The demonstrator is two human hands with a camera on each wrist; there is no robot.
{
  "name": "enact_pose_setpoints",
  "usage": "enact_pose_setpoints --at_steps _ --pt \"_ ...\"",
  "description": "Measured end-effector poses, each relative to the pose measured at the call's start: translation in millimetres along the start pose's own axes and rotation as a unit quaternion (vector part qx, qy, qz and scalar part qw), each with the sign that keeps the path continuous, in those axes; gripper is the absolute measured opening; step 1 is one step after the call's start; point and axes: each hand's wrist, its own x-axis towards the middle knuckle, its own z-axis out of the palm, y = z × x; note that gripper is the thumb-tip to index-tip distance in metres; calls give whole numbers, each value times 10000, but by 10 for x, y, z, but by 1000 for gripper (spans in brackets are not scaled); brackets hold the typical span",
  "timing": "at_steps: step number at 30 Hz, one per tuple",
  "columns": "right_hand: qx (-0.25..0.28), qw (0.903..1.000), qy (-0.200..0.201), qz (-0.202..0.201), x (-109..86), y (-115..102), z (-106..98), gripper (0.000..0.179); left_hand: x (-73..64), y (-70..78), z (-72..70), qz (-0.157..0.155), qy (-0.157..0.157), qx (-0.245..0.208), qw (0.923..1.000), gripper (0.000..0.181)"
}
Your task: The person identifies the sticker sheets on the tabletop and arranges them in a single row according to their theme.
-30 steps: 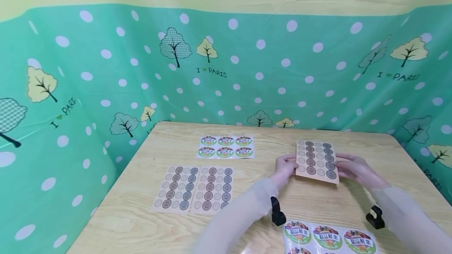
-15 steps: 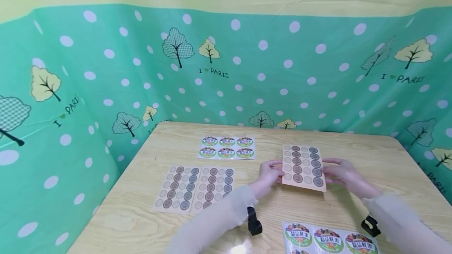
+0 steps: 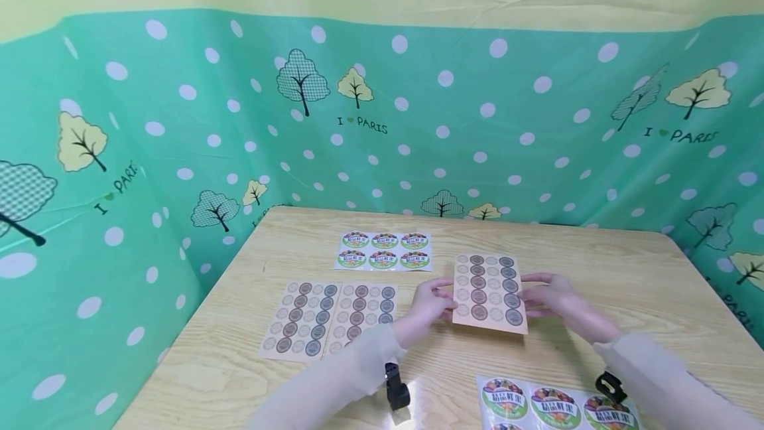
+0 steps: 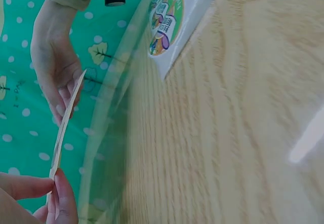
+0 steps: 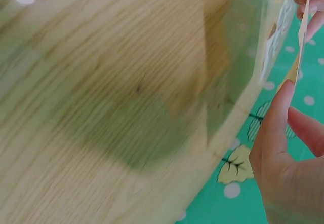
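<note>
A tan sheet of round stickers point(image 3: 488, 294), in pale, brown and grey columns, is held raised and tilted above the table. Its left edge is pinched by my left hand point(image 3: 422, 307), thumb on one face and fingers on the other in the left wrist view point(image 4: 30, 201). At the opposite edge my right hand point(image 3: 558, 300) grips it between thumb and fingers. The right wrist view shows the sheet point(image 5: 302, 36) nearly edge-on; whether it is a single layer I cannot tell. Two similar sticker sheets point(image 3: 300, 317) lie side by side to the left, partly behind my left sleeve.
A white sheet of colourful oval fruit labels point(image 3: 383, 251) lies toward the back of the wooden table point(image 3: 609, 257). Another label sheet point(image 3: 555, 407) is at the front, cut off by the frame and partly under my right forearm. A green dotted curtain point(image 3: 418, 151) surrounds the table.
Both hands have carried the tan sticker sheet leftward and slightly nearer to me, keeping hold of its two edges. The sheets lying on the table have stayed put.
</note>
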Motion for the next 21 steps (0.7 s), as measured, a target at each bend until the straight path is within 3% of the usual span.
enact_pose_setpoints --at_steps 6,21 --pt "-146 9993 289 194 -124 -159 278 59 -93 -15 -185 -9 -20 186 9998 50" --pt "-79 9992 129 373 -139 -121 674 53 -310 -67 -540 -99 -65 707 9974 54"
